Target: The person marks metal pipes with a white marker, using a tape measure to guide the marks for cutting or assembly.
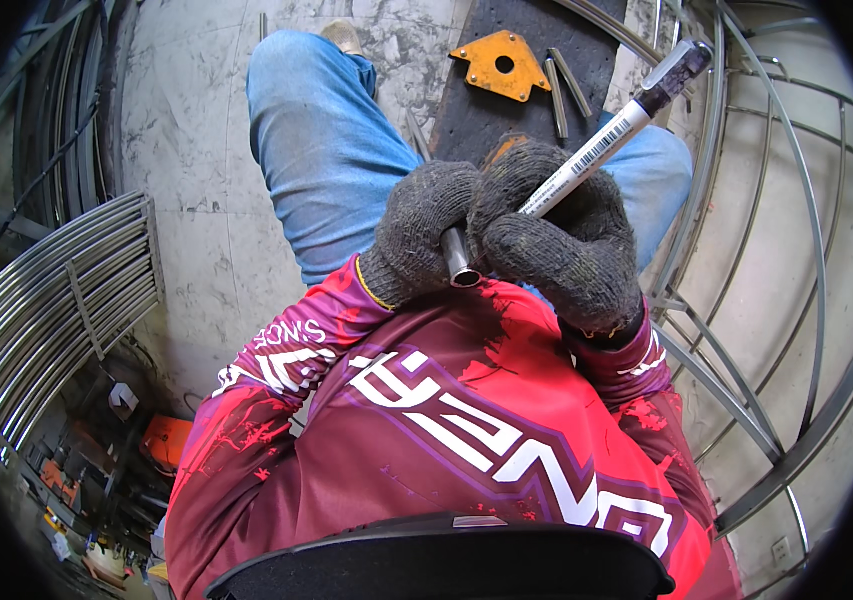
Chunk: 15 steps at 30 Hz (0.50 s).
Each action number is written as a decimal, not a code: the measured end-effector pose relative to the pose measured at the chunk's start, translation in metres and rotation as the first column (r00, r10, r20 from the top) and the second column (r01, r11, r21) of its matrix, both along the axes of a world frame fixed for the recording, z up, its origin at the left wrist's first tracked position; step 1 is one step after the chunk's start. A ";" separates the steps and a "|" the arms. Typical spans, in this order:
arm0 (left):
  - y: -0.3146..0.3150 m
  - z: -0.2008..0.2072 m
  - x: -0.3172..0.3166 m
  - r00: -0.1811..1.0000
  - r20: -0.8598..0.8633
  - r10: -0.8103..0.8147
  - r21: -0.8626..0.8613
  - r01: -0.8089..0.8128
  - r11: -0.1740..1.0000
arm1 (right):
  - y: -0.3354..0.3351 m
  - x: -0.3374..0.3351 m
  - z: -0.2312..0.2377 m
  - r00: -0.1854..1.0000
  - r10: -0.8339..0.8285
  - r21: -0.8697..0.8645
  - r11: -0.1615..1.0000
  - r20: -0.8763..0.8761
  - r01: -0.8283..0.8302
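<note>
Fairly bright, diffuse light reaches the red jersey (536,345), leaving soft shading in its folds, while pale glints streak the curved steel rails (56,300) to its left and the clutter (96,480) below them sinks into dimness and soft detail. Above the jersey, the marker (591,155) and steel tube (459,262) look sharp; around it all, fisheye distortion warps the outer areas into a black rounded border.

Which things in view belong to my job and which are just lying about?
In use:
metal tube, in the left hand
white marker, in the right hand

Lying about, it seems:
orange plate with a hole
two short metal pieces beside it
curved metal bars at left
</note>
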<state>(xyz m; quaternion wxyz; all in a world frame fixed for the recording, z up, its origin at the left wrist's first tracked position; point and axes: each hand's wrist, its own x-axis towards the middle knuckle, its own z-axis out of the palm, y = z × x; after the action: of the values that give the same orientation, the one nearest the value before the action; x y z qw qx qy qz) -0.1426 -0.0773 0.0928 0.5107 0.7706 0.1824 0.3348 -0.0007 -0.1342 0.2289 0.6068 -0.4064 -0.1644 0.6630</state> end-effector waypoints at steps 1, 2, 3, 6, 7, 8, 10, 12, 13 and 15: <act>-0.001 -0.001 0.000 1.000 -0.010 0.008 -0.038 -0.008 0.999 | 0.000 0.000 -0.001 1.000 0.000 -0.003 1.000 0.024 0.000; -0.001 -0.001 0.000 1.000 -0.020 0.016 -0.075 -0.017 0.997 | 0.000 -0.001 0.000 1.000 0.001 -0.002 1.000 0.025 -0.001; 0.000 -0.001 0.000 1.000 -0.019 0.016 -0.074 -0.017 0.997 | 0.001 -0.002 0.002 1.000 -0.008 -0.014 1.000 0.007 0.009; 0.002 0.001 0.000 0.999 -0.014 -0.042 -0.117 0.040 0.992 | -0.001 -0.002 0.002 1.000 -0.021 -0.022 1.000 -0.010 0.020; 0.002 0.001 0.000 0.999 -0.019 -0.038 -0.067 0.036 0.997 | -0.001 -0.002 0.001 1.000 -0.023 -0.017 1.000 -0.011 0.023; 0.002 0.001 -0.001 0.999 -0.024 -0.033 -0.016 0.033 0.999 | -0.001 -0.001 0.001 1.000 -0.023 -0.016 1.000 -0.010 0.023; 0.000 -0.007 -0.001 0.999 -0.042 -0.027 -0.009 0.027 1.000 | 0.000 0.001 0.000 1.000 0.011 0.021 1.000 0.000 -0.011; -0.001 -0.010 -0.001 0.998 -0.060 -0.022 -0.003 0.022 1.000 | -0.003 0.004 -0.007 0.999 0.031 0.068 0.997 0.031 -0.033; -0.002 -0.010 -0.002 0.998 -0.057 -0.019 0.006 0.020 1.000 | -0.005 0.005 -0.010 0.997 0.049 0.113 0.992 0.062 -0.056; -0.001 -0.008 -0.002 0.998 -0.054 -0.018 0.016 0.019 1.000 | -0.005 0.005 -0.012 0.998 0.049 0.137 0.989 0.043 -0.054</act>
<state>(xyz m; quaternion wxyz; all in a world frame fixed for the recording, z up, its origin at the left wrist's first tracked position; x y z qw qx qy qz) -0.1444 -0.0784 0.0848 0.5022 0.7851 0.1862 0.3109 0.0040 -0.1391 0.2174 0.6129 -0.3721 -0.2322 0.6572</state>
